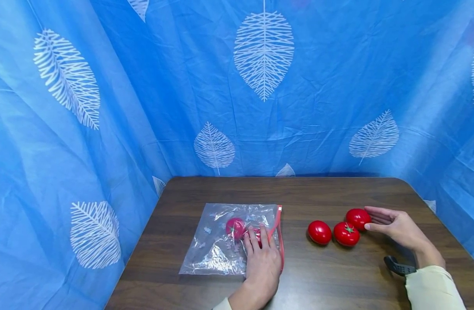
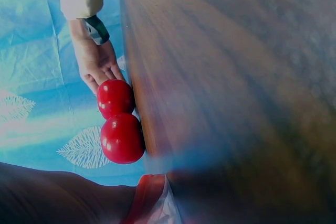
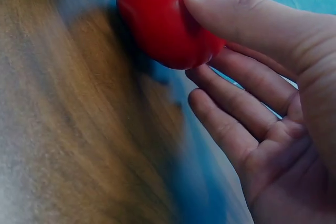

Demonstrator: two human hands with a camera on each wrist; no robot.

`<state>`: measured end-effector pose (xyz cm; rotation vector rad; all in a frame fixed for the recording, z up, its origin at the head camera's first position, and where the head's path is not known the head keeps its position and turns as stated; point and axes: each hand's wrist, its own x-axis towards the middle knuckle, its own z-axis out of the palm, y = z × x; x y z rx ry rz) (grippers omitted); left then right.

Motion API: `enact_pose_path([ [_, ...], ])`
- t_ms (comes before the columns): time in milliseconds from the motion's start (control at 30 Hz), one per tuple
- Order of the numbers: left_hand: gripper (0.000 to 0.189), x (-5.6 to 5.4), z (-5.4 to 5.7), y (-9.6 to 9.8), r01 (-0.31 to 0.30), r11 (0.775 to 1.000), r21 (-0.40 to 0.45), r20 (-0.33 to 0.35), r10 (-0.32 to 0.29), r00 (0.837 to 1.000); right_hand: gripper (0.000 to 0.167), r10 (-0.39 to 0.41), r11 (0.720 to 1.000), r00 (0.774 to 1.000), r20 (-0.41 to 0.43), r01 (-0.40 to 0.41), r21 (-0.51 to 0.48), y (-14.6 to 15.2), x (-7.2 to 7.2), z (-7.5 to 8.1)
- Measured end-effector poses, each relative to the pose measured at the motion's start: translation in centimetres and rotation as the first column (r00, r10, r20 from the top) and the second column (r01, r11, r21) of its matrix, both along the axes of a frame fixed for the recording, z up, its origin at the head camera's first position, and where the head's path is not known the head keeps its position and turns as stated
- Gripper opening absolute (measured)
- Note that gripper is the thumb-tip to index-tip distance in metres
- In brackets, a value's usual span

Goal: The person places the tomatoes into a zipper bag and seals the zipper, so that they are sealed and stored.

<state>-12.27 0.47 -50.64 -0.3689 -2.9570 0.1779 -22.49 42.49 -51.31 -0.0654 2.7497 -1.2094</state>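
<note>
My left hand (image 1: pixel 262 262) lies at the mouth of a clear zip bag (image 1: pixel 198 258), its spread fingers over a red tomato (image 1: pixel 256 234) that shows between them. Its thumb is hidden. Deeper inside the bag is another tomato (image 1: pixel 235 228). At the right, my right hand (image 1: pixel 400 228) reaches to a tomato (image 1: pixel 357 218), with its thumb (image 3: pixel 247 11) overlapping the tomato's near side in the right wrist view and its other fingers extended beside and behind it. Two more tomatoes sit to the left of that one: a tomato with a green star-shaped top (image 1: pixel 346 234) and a plain one (image 1: pixel 319 233).
The bag's red zip strip (image 1: pixel 282 247) runs along its right side, parted near the left hand. Everything lies on a dark wooden table (image 1: pixel 314 280). A blue curtain with white leaf prints (image 1: pixel 314 107) surrounds the far and side edges. A black device (image 1: pixel 399 266) is strapped at the right wrist.
</note>
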Motion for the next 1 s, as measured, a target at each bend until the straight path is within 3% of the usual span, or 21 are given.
enact_pose_path([
  [233,0.068,0.1,0.1,0.3,-0.001,1.0,0.011,-0.039,0.002,0.999,0.082,-0.012,1.0,1.0,0.011,0.012,-0.008,0.0,0.4,0.0],
  [400,0.044,0.1,0.0,0.4,-0.005,1.0,0.021,-0.084,0.007,0.996,0.082,-0.048,0.999,0.998,-0.033,0.048,0.003,0.1,0.8,-0.3],
  [500,0.04,0.1,-0.1,0.4,0.0,1.0,0.024,-0.105,0.002,0.994,0.083,-0.09,0.996,0.994,-0.069,0.091,0.02,0.1,1.3,-0.3],
  [767,0.058,0.1,0.1,0.1,-0.004,0.999,0.033,-0.055,0.006,0.998,0.083,-0.211,0.976,0.968,-0.138,0.202,-0.076,-1.4,2.8,1.0],
  [1000,0.083,0.3,0.0,0.0,-0.002,0.999,0.037,-0.034,0.004,0.999,0.078,-0.214,0.973,0.957,-0.197,0.191,-0.129,-3.7,4.3,3.1],
])
